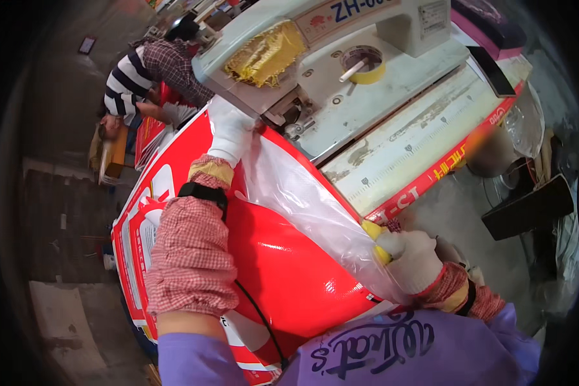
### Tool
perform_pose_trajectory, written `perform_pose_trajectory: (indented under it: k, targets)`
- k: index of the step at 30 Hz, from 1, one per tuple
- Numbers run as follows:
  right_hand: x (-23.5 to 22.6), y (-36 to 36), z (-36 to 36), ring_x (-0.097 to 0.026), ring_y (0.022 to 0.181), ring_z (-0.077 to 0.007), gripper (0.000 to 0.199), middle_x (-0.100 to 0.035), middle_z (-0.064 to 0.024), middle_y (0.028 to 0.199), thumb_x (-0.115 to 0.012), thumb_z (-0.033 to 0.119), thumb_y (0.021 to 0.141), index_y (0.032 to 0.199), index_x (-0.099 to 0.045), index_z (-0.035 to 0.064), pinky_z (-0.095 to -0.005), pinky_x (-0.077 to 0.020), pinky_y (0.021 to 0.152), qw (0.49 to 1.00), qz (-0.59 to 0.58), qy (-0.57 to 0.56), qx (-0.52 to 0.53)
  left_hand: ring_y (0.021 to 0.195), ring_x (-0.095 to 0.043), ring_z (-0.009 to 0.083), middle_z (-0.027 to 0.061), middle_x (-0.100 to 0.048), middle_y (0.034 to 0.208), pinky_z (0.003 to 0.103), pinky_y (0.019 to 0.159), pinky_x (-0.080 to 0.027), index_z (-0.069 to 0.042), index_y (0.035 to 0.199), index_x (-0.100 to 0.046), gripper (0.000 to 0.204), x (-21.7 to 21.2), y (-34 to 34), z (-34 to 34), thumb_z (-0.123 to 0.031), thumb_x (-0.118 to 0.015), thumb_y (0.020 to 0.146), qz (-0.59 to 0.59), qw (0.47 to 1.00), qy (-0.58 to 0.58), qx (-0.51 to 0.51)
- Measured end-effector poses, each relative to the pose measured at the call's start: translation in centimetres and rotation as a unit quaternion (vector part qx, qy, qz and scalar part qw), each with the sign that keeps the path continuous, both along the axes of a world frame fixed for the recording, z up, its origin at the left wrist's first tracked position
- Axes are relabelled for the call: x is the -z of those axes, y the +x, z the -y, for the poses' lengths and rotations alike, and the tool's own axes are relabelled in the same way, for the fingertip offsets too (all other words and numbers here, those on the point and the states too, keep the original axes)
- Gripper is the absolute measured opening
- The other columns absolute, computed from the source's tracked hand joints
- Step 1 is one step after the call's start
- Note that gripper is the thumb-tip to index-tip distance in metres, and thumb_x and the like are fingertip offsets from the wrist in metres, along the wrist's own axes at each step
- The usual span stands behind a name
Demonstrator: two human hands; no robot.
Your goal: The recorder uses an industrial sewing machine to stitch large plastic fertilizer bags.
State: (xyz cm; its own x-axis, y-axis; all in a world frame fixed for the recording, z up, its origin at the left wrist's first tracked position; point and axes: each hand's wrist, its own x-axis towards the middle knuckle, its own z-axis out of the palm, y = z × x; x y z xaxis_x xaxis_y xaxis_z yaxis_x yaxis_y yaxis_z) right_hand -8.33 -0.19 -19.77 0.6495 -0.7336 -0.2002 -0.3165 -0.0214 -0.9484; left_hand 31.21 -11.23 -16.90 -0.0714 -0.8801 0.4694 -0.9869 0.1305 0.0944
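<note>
A large red printed bag (pixel 270 270) with a clear plastic liner (pixel 296 193) along its top edge lies across my lap, against the sewing machine (pixel 367 96). My left hand (pixel 230 128), in a white glove, is closed on the bag's far top edge, right beside the stitching head. Part of its fingers is hidden. Gloved in white too, my right hand (pixel 415 260) is closed on the near end of the same edge. Yellow patches (pixel 381 253) show at its fingertips; whether these are coverings or something held, I cannot tell.
A tape roll (pixel 367 66) with a white stick in it and a yellow frayed pad (pixel 267 55) sit on the machine. A dark phone (pixel 492 71) lies at the bench's far right. Another person (pixel 154 74) bends over red bags at the far left.
</note>
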Motion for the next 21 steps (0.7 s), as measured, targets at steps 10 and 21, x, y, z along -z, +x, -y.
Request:
perform_pose_trajectory:
  k: [10,21]
  targets:
    - [-2.1,-1.5,-0.7,-0.057,0.054,-0.0315,0.028,-0.055,-0.0137,0.057,-0.065,0.035,0.064,0.069,-0.061,0.0072,-0.0365,-0.0463,0.049,0.935,-0.221,-0.252,-0.119,0.073,-0.059,0.0354,0.0175,-0.06,0.077,0.04,0.064,-0.047,-0.014,0.094,-0.064,0.02,-3.9,-5.1,-4.7,-0.017,-0.051,0.08,0.136,0.947,0.286,-0.045]
    - [1.4,13.4,6.5,-0.062,0.061,-0.0261,0.023,-0.061,-0.0116,0.064,-0.057,0.027,0.074,0.074,-0.064,0.0055,-0.0369,-0.0484,0.052,0.889,-0.023,-0.453,-0.057,0.078,-0.06,0.0338,0.0173,-0.062,0.082,0.039,0.069,-0.049,-0.008,0.08,-0.063,0.014,-6.8,5.2,4.7,-0.015,-0.059,0.069,0.256,0.947,0.114,-0.156]
